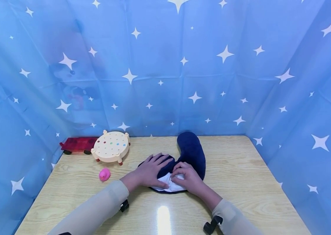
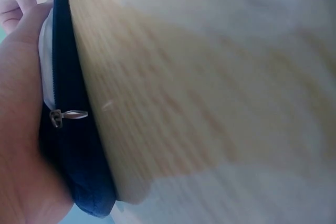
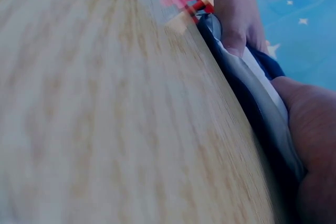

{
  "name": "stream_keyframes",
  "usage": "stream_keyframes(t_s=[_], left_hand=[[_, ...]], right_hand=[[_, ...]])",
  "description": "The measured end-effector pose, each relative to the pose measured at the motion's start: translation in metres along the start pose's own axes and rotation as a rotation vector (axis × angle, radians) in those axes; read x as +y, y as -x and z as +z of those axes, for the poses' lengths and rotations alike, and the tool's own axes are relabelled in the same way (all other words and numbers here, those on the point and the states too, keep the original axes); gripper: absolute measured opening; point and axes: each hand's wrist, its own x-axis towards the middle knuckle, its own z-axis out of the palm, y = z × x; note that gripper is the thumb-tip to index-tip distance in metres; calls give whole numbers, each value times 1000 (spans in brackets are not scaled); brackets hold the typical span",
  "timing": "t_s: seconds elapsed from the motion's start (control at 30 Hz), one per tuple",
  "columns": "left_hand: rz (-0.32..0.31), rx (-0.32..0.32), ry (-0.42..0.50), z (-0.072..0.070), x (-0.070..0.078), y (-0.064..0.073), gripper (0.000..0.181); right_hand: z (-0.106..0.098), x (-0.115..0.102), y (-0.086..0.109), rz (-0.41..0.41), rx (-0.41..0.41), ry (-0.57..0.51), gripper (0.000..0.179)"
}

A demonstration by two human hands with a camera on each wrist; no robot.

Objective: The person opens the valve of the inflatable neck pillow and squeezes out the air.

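Observation:
A navy-blue, U-shaped neck pillow lies on the table, one end pointing toward the back. Its near side is unzipped, and white inner fabric shows through the slit. My left hand rests spread over the pillow's left part, its thumb on the white fabric. With curled fingers and thumb, my right hand pinches the white fabric at the right of the opening. In the left wrist view, a metal zipper pull sits at one end of the slit. The right fingertips are partly hidden.
At the back left are a cream round pegged toy with coloured dots and a red checked toy cart. A pink rubber duck stands nearer, left of my left hand. A blue star-patterned curtain surrounds the wood-grain table.

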Motion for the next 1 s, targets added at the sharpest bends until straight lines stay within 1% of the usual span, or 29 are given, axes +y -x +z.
stream_keyframes(t_s=[0.33, 0.67, 1.0], left_hand=[[-1, -17, -24, 0, 0, 0, 116], [-6, -31, -39, 0, 0, 0, 115], [-12, -40, -30, 0, 1, 0, 116]], right_hand=[[-1, -2, 0, 11, -3, -2, 10], [0, 0, 0, -8, -4, 3, 9], [1, 2, 0, -16, 2, 2, 9]])
